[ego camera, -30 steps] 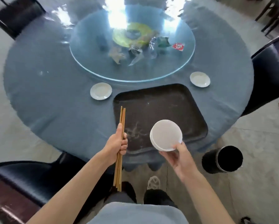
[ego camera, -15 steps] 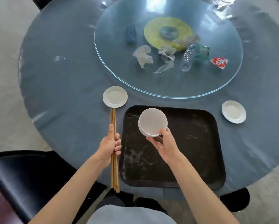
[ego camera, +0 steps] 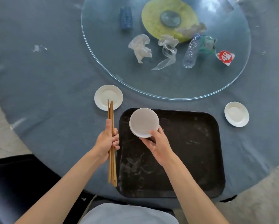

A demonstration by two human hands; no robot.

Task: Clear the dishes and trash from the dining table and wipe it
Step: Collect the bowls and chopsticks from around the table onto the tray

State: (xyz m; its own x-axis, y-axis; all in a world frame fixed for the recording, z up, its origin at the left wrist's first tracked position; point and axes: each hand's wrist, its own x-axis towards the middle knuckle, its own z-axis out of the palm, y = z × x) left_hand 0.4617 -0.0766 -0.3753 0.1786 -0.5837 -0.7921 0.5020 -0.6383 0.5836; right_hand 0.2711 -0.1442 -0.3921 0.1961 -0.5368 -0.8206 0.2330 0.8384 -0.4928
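Blue cloth covers the round desk (ego camera: 46,81), seen from the head camera, with a black tray (ego camera: 192,151) at its near edge as the landmark. Beyond the tray sits a glass turntable (ego camera: 106,62) carrying crumpled tissues (ego camera: 141,47), a crushed plastic bottle (ego camera: 190,52), a green wrapper (ego camera: 207,44) and a red-and-white packet (ego camera: 225,57). One small white plate (ego camera: 103,94) lies off the tray's far left corner, another white plate (ego camera: 236,114) off its far right corner.

The left hand (ego camera: 106,141) is closed around a bundle of chopsticks (ego camera: 112,167) just left of the tray, tips over the near plate. The right hand (ego camera: 158,143) pinches the rim of stacked white dishes (ego camera: 143,122), held above the tray's far left part.

The step looks like setting the stack down: lower it flat into a tray corner, release only once it rests, then lay the chopsticks alongside, leaving room for the other plates.

The packet's red circle carries white characters, possibly "40"; I cannot read them surely.
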